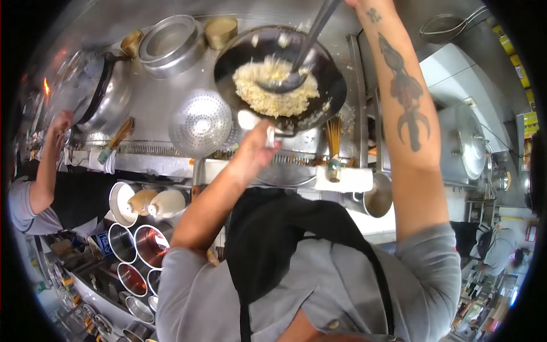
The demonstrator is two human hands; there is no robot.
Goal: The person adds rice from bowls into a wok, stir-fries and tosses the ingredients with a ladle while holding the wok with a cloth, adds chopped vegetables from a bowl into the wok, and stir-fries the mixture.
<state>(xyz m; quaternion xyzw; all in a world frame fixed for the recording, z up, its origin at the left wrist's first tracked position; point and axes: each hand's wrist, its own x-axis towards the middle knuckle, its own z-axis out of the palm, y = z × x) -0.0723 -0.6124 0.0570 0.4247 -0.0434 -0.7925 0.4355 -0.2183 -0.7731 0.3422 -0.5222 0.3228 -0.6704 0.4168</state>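
Observation:
My left hand (263, 142) is closed round the near handle of a dark wok (333, 85), with a white cloth (249, 119) between palm and metal. Fried rice (256, 91) lies in the wok, some of it stuck along the side. A ladle (285, 84) rests its bowl on the rice, its long handle rising to the top edge of the view. At that edge my right hand (353, 3) shows only in part, closed at the ladle handle's upper end.
Left of the wok are a perforated skimmer (201, 122) and a metal pot (171, 48). A bamboo brush (334, 145) stands at the right front. A co-worker (43, 194) handles another wok at the far left, near a flame. Sauce containers (131, 279) sit lower left.

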